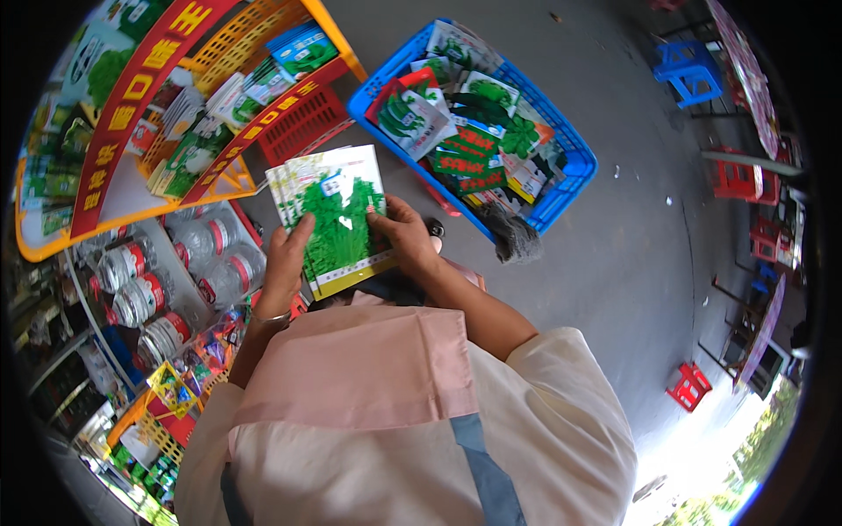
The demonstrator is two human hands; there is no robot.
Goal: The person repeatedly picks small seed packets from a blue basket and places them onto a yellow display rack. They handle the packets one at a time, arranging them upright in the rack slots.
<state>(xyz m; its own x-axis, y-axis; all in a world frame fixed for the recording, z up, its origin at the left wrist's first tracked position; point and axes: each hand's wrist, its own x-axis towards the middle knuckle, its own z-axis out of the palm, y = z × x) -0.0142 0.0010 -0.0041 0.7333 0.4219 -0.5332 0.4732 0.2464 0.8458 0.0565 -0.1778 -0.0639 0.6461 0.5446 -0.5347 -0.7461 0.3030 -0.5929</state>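
Between my two hands is a small stack of seed packets (342, 217) with a leafy green vegetable pictured on the front. My left hand (287, 263) grips the stack's left edge, thumb on top. My right hand (406, 233) grips its right edge, thumb on the front. Ahead and to the right sits a blue plastic basket (566, 158) heaped with loose seed packets (470, 144); a grey cloth (513, 233) hangs over its near edge. At the left, a yellow display rack (138, 214) with red printed strips holds more seed packets (302, 49) in rows.
Large water bottles (141, 296) lie on shelving below the yellow rack. Small colourful packages (174, 388) hang lower left. A red crate (306, 121) stands behind the held packets. Across the grey floor (631, 263) are a blue stool (687, 72), red stools (689, 386) and tables (763, 329).
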